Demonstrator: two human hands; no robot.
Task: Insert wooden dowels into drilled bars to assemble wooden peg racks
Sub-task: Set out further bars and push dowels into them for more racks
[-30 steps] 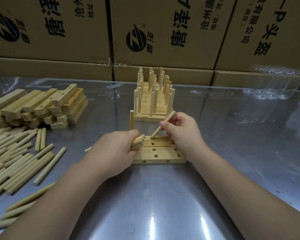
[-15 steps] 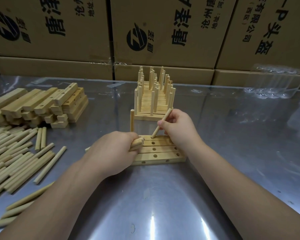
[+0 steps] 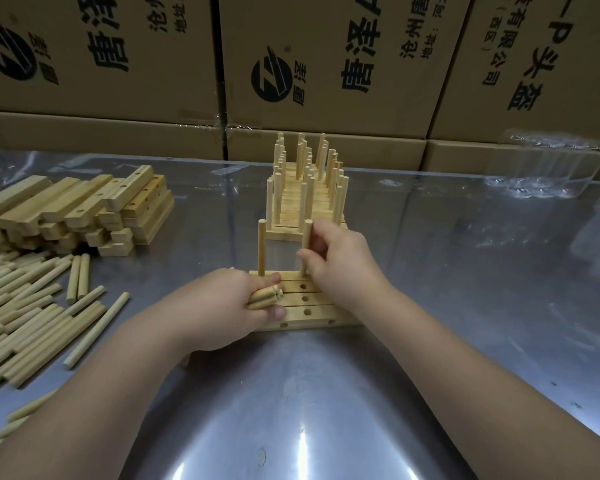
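Several drilled bars (image 3: 305, 313) lie side by side on the steel table in front of me. One dowel (image 3: 261, 247) stands upright in the far bar's left hole. My right hand (image 3: 340, 261) grips a second dowel (image 3: 306, 237), held upright with its lower end at the far bar's middle hole. My left hand (image 3: 222, 306) rests on the bars' left end, closed around a bundle of spare dowels (image 3: 262, 297) whose ends stick out of the fist.
Finished peg racks (image 3: 307, 192) stand in a row just behind the bars. A stack of drilled bars (image 3: 80, 209) sits at the left, loose dowels (image 3: 32, 306) are spread in front of it. Cardboard boxes (image 3: 326, 64) wall off the table's far edge.
The right hand has swung its dowel from a slant to upright and set its lower end at the far bar's middle hole. The left hand has stayed on the bars.
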